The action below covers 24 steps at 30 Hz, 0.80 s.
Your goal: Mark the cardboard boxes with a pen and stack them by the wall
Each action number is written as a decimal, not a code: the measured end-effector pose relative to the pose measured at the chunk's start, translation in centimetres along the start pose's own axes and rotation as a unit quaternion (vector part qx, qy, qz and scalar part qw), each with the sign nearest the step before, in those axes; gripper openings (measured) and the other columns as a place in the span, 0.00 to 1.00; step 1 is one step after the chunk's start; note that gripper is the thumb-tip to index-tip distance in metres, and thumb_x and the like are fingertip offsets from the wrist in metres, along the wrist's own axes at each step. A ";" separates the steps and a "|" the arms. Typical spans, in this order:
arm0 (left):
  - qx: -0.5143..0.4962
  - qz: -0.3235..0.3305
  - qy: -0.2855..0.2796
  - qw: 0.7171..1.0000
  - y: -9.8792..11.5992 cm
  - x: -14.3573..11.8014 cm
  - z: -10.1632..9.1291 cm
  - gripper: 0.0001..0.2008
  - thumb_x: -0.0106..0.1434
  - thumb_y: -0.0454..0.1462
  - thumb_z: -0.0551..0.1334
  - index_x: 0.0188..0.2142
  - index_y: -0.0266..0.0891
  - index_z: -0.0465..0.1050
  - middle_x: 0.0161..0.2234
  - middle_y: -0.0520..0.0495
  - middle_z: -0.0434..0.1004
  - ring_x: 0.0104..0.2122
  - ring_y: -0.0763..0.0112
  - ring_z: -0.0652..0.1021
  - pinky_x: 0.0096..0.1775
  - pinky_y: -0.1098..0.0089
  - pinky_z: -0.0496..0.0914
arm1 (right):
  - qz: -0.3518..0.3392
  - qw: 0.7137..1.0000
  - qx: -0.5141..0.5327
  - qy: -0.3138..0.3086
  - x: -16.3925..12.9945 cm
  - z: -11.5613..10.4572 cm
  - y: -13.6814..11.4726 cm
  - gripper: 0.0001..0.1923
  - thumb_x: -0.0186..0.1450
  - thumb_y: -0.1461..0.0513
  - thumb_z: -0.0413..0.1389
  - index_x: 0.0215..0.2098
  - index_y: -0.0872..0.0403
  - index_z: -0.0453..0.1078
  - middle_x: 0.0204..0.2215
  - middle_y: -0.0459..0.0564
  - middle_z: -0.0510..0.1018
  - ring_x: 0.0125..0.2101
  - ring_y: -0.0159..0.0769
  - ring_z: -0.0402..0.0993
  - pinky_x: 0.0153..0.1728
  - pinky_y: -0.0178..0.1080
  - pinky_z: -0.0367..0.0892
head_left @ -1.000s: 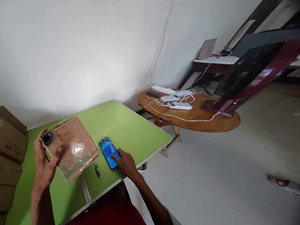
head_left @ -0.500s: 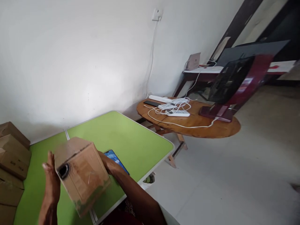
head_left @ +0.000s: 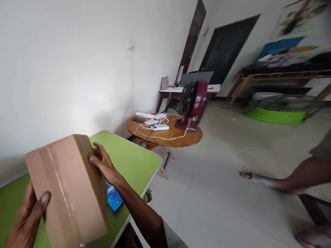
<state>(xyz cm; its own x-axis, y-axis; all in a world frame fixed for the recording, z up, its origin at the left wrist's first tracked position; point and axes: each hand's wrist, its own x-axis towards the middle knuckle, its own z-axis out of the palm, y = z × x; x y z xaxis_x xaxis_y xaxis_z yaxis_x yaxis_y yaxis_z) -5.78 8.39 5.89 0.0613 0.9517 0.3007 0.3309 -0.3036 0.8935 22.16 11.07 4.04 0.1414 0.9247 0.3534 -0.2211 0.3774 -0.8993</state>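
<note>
A brown cardboard box (head_left: pixel 73 172) with a strip of clear tape down its broad face is tilted between my two hands above the green table (head_left: pixel 124 151). My left hand (head_left: pixel 29 213) grips its lower left edge, thumb pressed on the near face and fingers behind. At the box's right side, my right hand (head_left: pixel 103 163) has its thumb against the cardboard, with the fingertips partly raised and bent. Below my right forearm, a phone (head_left: pixel 113 198) with a lit blue screen lies on the table, partly covered by the box.
Beyond the green table stands an oval wooden table (head_left: pixel 176 139) with white power strips (head_left: pixel 160 127), tangled cords and a dark red fan (head_left: pixel 192 103). A wall socket (head_left: pixel 130 44) feeds a cord. On the right, another person's leg (head_left: pixel 305 174) shows on the floor.
The box has been turned, so its taped face now shows instead of the side with the dark hole. My view has swung right, bringing another person's legs and a far bench into sight.
</note>
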 end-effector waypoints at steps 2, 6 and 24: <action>0.011 0.035 -0.026 0.999 1.1 2.9 1.7 0.43 0.63 0.65 0.71 0.72 0.56 0.73 0.68 0.44 0.81 0.69 0.37 0.77 0.67 0.43 0.77 | -0.091 0.994 -0.047 0.027 1.3 -1.8 -2.1 0.63 0.55 0.33 0.77 0.78 0.44 0.60 0.74 0.57 0.71 0.75 0.56 0.66 0.76 0.57 0.62; -0.074 0.068 -0.073 0.992 -0.5 9.3 6.7 0.49 0.60 0.67 0.73 0.74 0.50 0.71 0.72 0.37 0.76 0.72 0.35 0.74 0.68 0.37 0.74 | -0.154 0.975 -0.148 0.056 3.8 -4.9 -2.0 0.64 0.52 0.41 0.81 0.78 0.45 0.59 0.76 0.58 0.69 0.76 0.55 0.64 0.77 0.57 0.61; -0.034 0.010 -0.087 0.996 -13.4 13.0 17.8 0.50 0.68 0.68 0.65 0.79 0.45 0.62 0.76 0.29 0.66 0.69 0.40 0.77 0.64 0.43 0.77 | -0.037 0.959 -0.225 0.170 1.4 -11.8 15.6 0.39 0.66 0.46 0.71 0.67 0.52 0.68 0.63 0.63 0.80 0.62 0.56 0.78 0.64 0.57 0.75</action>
<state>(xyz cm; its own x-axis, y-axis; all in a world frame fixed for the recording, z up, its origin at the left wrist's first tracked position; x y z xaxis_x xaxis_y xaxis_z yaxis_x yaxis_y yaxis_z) 7.37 25.61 -8.18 0.2318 0.9369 0.2618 0.2646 -0.3197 0.9098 30.26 17.68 -12.50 0.4644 0.7980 0.3842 0.2286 0.3110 -0.9225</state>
